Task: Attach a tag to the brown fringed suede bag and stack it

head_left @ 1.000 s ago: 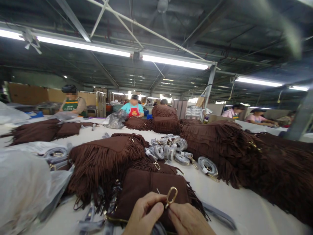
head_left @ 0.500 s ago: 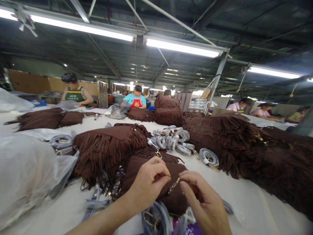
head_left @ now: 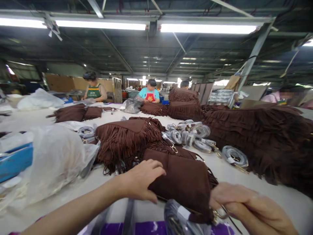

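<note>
A smooth, pale surface (head_left: 236, 178) spreads beneath both hands. Between them lies a soft, flat brown bag (head_left: 181, 179), its stringy fringe (head_left: 212, 176) emerging beside the right hand. The left hand (head_left: 144, 179), empty and loosely spread, overlaps the bag's left edge; contact is unclear. The blurred right hand (head_left: 249, 202) pinches a shiny, partly hidden metal ring (head_left: 221, 213). Between the hands, a plastic-wrapped coiled strap (head_left: 172, 212) is cut off below.

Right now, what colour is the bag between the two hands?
The bag is plain dark brown, seen best in the head view.
</note>
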`<state>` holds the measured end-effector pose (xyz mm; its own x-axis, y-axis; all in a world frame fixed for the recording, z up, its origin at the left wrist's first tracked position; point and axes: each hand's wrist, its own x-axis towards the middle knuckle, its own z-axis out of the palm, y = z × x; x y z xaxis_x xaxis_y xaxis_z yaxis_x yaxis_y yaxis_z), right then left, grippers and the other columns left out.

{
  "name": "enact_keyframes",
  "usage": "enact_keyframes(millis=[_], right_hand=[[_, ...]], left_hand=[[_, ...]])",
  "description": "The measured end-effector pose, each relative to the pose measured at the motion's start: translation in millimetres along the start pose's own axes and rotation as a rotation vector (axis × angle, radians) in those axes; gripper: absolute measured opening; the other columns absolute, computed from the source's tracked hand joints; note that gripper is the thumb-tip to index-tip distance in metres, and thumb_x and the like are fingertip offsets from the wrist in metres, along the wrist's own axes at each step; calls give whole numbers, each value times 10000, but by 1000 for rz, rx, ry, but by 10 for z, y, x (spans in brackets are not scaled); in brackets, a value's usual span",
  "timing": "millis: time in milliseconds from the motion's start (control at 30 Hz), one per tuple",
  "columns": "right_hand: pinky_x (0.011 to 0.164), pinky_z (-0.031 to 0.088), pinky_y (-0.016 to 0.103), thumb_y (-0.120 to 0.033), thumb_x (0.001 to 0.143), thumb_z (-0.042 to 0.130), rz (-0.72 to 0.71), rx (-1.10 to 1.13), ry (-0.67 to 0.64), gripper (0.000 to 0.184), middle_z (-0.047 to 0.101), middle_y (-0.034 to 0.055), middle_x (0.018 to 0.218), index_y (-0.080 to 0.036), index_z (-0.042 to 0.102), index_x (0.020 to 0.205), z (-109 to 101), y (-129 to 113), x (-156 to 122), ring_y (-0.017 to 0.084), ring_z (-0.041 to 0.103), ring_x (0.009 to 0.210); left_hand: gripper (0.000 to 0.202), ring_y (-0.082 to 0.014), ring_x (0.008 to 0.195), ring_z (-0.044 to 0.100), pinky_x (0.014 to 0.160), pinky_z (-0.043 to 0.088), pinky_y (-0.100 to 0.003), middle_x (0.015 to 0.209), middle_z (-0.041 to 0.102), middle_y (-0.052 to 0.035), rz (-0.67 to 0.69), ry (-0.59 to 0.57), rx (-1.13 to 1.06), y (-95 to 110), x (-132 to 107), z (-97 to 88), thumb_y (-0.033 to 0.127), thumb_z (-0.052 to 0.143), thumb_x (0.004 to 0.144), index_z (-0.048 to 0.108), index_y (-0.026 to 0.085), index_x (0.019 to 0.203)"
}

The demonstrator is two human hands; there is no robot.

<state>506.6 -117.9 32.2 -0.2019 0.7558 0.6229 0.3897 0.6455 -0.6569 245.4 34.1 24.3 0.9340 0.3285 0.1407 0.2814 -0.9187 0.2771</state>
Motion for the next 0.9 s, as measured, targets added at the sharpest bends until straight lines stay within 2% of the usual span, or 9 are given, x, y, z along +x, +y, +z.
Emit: enact_keyframes(millis=[67,167,267,333,433,533,767,833,900], right_hand=[[603,549,249,-311,995,620,55,199,-32,125,725,8,701,-331,738,1031,-62,27,-54,175,670,620],[537,467,231,-471,942,677,280,451,7,216,679,3,577,-283,754,868,-20,37,-58,147,609,537],[534,406,221,-575,843,752,571,543,-26,333,643,-23,555,-245,718,871,135,45,5,121,557,507],[556,404,233,-550,858,735,666,484,-162,323,628,-33,588,-232,685,885,275,80,57,126,544,523],[652,423,264,-393,921,611,639,163,-367,220,627,-23,670,-232,628,773,517,200,113,171,573,674],[765,423,274,-259,910,520,521,-109,-401,138,633,-10,814,-239,567,782,737,379,145,195,574,835],[699,406,270,-300,956,423,446,-99,-273,212,544,-5,798,-240,427,752,883,659,259,192,536,770],[697,404,272,-347,987,403,403,-51,-259,258,523,-1,809,-238,428,754,887,694,278,193,516,771],[722,406,278,-370,1003,391,360,-28,-261,287,519,8,840,-235,436,753,898,731,283,199,514,803]], left_hand=[[638,-397,1318,463,1060,411,-523,1465,459,-234,-37,-102,167,-233,-134,243,216,862,657,560,131,1212],[289,-325,1369,442,1125,362,-447,1487,462,-202,-37,-99,191,-437,-211,471,131,664,844,590,130,1123],[171,-249,1201,605,1025,446,-352,1286,651,-117,-148,-14,89,-480,-146,477,102,491,925,603,177,1030],[163,-252,988,690,873,501,-338,1036,728,-90,-254,41,58,-479,-67,414,138,437,949,587,188,991],[157,-261,813,689,736,478,-323,828,702,-65,-362,123,55,-503,41,338,182,389,968,546,194,971],[140,-245,793,666,707,440,-300,797,670,-40,-398,177,24,-551,90,348,188,384,966,519,212,938],[156,-190,754,624,675,430,-263,805,637,-10,-374,230,-108,-537,-2,382,180,343,961,486,218,915],[154,-187,856,638,756,454,-264,928,664,-22,-313,247,-183,-493,-29,347,170,378,940,502,216,1019],[303,-216,988,638,853,461,-295,1091,669,-48,-268,236,-212,-446,-27,332,190,510,875,478,214,1175]])
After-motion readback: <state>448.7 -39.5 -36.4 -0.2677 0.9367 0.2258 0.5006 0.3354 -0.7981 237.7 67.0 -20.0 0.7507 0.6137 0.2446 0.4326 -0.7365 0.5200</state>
